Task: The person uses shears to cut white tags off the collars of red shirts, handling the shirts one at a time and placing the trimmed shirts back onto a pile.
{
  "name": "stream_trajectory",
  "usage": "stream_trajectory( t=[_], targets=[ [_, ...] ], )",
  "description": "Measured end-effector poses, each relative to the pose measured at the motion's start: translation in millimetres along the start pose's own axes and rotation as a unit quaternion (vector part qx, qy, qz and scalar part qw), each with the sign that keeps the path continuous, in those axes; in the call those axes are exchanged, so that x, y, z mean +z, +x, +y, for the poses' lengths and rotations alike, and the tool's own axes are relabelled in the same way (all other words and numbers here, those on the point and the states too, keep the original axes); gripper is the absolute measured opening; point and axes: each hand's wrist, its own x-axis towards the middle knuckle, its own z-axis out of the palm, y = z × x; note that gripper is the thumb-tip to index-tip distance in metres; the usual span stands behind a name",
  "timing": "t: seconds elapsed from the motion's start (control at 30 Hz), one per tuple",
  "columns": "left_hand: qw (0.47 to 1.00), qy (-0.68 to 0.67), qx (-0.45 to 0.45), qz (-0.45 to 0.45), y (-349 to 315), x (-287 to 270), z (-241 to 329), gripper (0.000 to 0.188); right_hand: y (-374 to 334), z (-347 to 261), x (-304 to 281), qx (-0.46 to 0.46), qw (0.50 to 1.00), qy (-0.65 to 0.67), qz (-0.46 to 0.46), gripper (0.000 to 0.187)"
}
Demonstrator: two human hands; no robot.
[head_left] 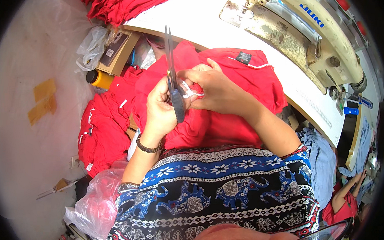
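A red garment lies bunched across my lap and against the table edge, with a black label and a white strip on it. My left hand is closed on a pair of scissors, whose long dark blades point away from me. Its fingers also meet the cloth. With bent fingers, my right hand pinches a fold of the red garment where a piece of white trim shows between the two hands. The fingertips are partly hidden by the scissors and the cloth.
A sewing machine stands on the white table at the right. Red cloth is piled at the far left of the table. More red garments hang at my left, near a yellow bottle and a cardboard box. Another person sits at the right.
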Motion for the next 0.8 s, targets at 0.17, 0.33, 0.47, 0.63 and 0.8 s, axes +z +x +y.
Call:
stream_trajectory(
  t=[0.17, 0.33, 0.47, 0.63, 0.8],
  targets=[
    [0.999, 0.033, 0.033, 0.02, 3.0, 2.0, 4.1, 0.032, -6.0, -0.3, 6.2, -0.015, 0.995, 0.051, 0.082, 0.044],
    [0.997, -0.031, 0.047, 0.046, 5.0, 3.0, -1.3, 0.029, -16.2, -2.7, 0.5, -0.01, 0.988, 0.071, 0.136, 0.034],
    [0.997, -0.01, 0.049, 0.052, 3.9, 6.1, -0.2, 0.027, -18.8, 4.7, 1.7, -0.015, 0.984, 0.14, 0.105, 0.023],
    [0.998, -0.048, 0.025, 0.018, 8.1, 6.7, -10.6, 0.026, -21.5, 13.7, 2.6, 0.05, 0.955, 0.288, 0.056, 0.019],
    [0.995, -0.098, 0.02, 0.028, 6.8, 11.3, -27.1, 0.025, -23.4, 12.9, 5.0, 0.117, 0.926, 0.355, 0.047, 0.017]
  ],
)
